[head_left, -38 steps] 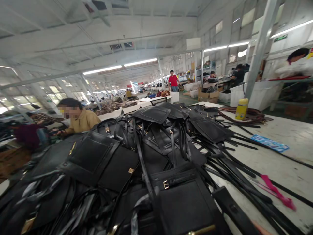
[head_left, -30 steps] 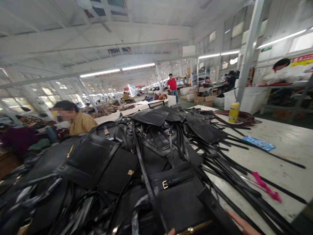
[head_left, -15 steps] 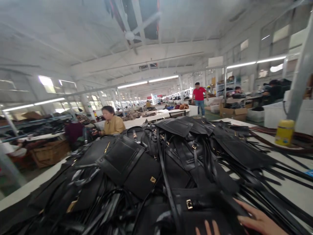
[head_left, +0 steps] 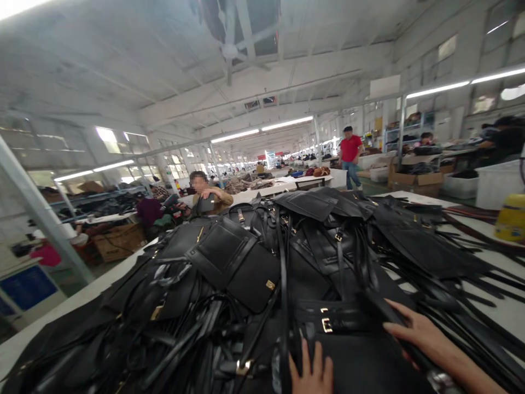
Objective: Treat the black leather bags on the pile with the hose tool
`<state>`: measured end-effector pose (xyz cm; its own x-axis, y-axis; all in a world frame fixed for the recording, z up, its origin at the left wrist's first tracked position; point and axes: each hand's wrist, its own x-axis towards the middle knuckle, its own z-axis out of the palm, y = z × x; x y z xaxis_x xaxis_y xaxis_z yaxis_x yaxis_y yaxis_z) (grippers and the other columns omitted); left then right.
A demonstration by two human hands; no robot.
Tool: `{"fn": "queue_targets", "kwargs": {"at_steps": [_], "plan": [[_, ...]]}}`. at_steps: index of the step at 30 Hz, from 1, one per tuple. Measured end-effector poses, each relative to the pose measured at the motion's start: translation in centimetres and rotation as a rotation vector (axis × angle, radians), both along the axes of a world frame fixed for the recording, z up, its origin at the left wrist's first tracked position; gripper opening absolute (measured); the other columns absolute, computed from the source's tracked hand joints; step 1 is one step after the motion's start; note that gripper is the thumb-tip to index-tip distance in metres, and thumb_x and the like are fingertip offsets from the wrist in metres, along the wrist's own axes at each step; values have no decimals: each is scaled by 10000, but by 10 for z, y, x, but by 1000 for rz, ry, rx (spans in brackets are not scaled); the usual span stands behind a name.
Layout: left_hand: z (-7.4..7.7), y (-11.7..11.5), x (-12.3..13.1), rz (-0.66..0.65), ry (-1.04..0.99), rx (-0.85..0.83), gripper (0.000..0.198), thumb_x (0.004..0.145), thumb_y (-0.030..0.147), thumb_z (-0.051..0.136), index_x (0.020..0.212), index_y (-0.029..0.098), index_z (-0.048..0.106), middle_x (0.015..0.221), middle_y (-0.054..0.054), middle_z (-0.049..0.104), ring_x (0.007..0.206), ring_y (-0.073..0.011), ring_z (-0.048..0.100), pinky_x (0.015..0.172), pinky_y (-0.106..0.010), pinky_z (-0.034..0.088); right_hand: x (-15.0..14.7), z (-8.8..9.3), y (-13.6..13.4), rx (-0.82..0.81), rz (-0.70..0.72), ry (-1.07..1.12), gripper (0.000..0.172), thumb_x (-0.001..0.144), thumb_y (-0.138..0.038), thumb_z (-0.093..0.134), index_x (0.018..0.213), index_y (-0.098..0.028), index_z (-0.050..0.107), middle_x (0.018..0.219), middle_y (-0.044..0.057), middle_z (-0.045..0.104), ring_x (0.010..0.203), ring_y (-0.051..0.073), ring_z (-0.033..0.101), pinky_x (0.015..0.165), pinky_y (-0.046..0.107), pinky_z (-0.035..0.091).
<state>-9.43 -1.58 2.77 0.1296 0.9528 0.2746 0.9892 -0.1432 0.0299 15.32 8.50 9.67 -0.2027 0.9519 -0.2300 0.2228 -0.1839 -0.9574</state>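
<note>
A big heap of black leather bag panels and straps (head_left: pixel 246 262) with gold buckles covers the table in front of me. My left hand (head_left: pixel 311 372) lies flat on the nearest black panel (head_left: pixel 361 361) at the bottom edge, fingers stretched out. My right hand (head_left: pixel 414 331) rests on the right side of the same panel, fingers extended over a black strap (head_left: pixel 381 306). A gold buckle (head_left: pixel 327 325) sits just above and between the two hands. Neither hand grips anything that I can see.
Loose black straps (head_left: pixel 471 306) trail over the white table (head_left: pixel 508 306) at right, near a yellow bottle (head_left: pixel 511 218). A seated person in a yellow top (head_left: pixel 209 197) works beyond the heap. A person in a red shirt (head_left: pixel 350 156) stands in the aisle. Cardboard boxes (head_left: pixel 414 180) stand far right.
The view has swung left and the heap sits more to the right. Both hands have come up from the bottom edge and now rest on the nearest panel.
</note>
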Motion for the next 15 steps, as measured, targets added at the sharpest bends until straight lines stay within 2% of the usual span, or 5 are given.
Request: {"fn": "queue_targets", "kwargs": {"at_steps": [3,5,7,10,15], "plan": [[33,-23,-41,-83,89,-114,582,695,281,510,1254,260,347,1359,-92,292,1222,-332,297,895,-703,224,0,33,-27,31,29,-17,806,645,-329,576,1328,-155,186,505,-58,514,377,140,521,324,207,414],[41,-33,-53,-51,136,-82,607,688,215,489,1270,245,318,1386,-77,238,1254,-304,244,920,-665,241,-3,46,-42,28,78,13,762,658,-272,570,1321,-177,207,548,-56,537,392,124,521,342,198,425],[35,-39,-55,-27,154,1,560,725,178,443,1268,242,325,1388,-55,254,1263,-275,237,928,-597,314,-11,51,-56,-12,165,65,738,655,-222,568,1313,-198,234,626,-44,571,390,107,519,342,190,428],[17,-43,-54,-100,117,138,471,782,219,415,1250,216,364,1352,-42,353,1258,-243,262,921,-473,403,-29,47,-73,-117,330,176,743,619,-149,570,1299,-229,280,792,-10,608,381,83,522,322,167,416],[-1,-40,-63,-190,-45,190,432,774,242,462,1200,181,438,1264,-64,475,1231,-225,319,926,-381,436,-73,29,-67,-201,464,220,706,565,-104,577,1243,-189,398,649,-21,602,335,84,507,285,132,368]]}}
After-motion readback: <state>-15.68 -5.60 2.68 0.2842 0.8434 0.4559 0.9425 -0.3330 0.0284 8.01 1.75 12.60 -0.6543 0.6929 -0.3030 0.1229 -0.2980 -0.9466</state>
